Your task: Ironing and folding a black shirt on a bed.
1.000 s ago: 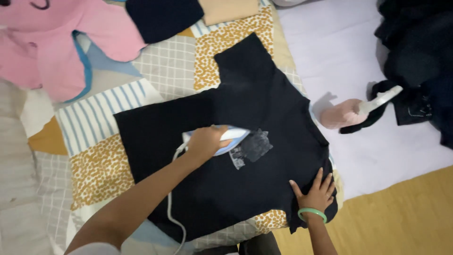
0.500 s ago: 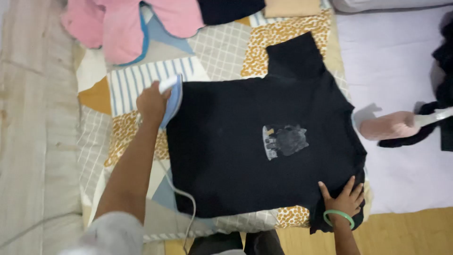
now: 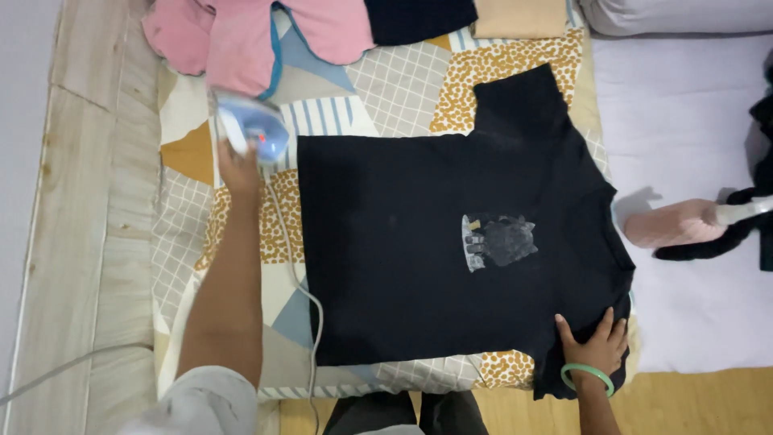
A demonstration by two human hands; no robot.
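- The black shirt [image 3: 435, 258] lies flat, front up, on the patchwork blanket [image 3: 386, 80], and it covers the middle and the right part of the blanket.
- Its hem is toward the left edge of the blanket, and its collar is at the right edge, where the white sheet [image 3: 684, 105] begins.
- The body of the shirt looks smooth, with a small grey print [image 3: 499, 240] near the chest; I judge that most of the pressing of this side is done.
- The near sleeve, at the near right corner of the blanket, is still a little bunched, so this part seems to be left.
- The right hand [image 3: 594, 348], with a green bangle [image 3: 588, 372], lies flat with the fingers spread on that sleeve and presses it down.
- The left hand [image 3: 239, 165] has its grip closed around the handle of the blue-white iron [image 3: 251, 125].
- The iron is off the shirt, near the far left corner of the blanket, just beside the hem; its cord [image 3: 302, 282] runs along the hem toward the near edge.
- Pink cloth [image 3: 241, 36] and other folded pieces lie at the far edge of the blanket.
- On the sheet, well apart from the shirt, there is a pink object [image 3: 672, 224] and dark clothes [image 3: 761, 161].
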